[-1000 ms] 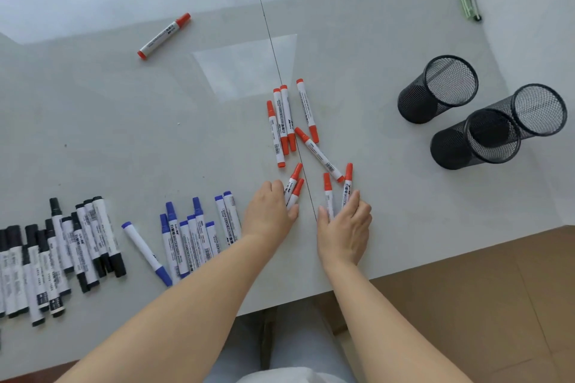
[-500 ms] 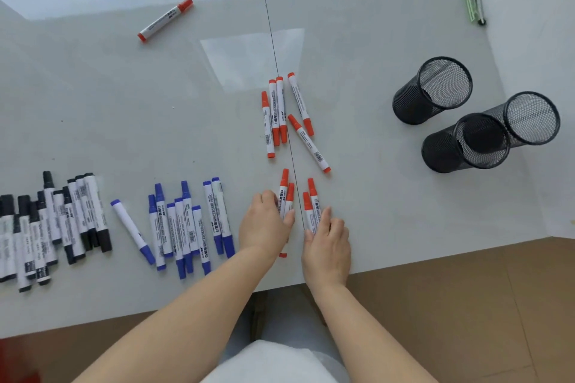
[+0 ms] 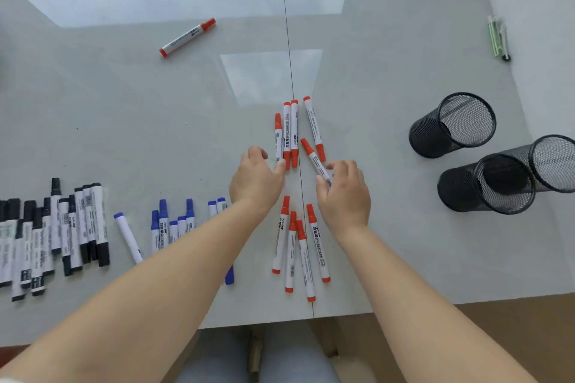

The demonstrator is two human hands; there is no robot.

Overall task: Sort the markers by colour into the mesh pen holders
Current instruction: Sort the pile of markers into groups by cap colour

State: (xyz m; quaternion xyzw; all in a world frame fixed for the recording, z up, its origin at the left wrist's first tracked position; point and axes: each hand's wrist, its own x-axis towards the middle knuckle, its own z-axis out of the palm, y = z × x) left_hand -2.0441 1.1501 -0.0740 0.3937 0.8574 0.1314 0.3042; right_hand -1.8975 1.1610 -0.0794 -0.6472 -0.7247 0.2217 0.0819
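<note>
fingers of the right hand [image 3: 343, 193] curl round the lower end of a slanted red marker [image 3: 312, 158], while the left hand [image 3: 258, 179] rests loosely apart with its thumb touching the upright red trio [image 3: 287, 137] just beyond it. best to rake these slick white barrels together, caps aligned, toward the four red markers [image 3: 298, 249] under the wrists; three round black mesh holders [image 3: 452, 124] wait empty, well right of the right hand.

A pale grey table [image 3: 124, 121] carries black markers [image 3: 56, 233], blue markers [image 3: 168, 224], red markers [image 3: 292, 134] — and three mesh pen holders [image 3: 451, 124].
</note>
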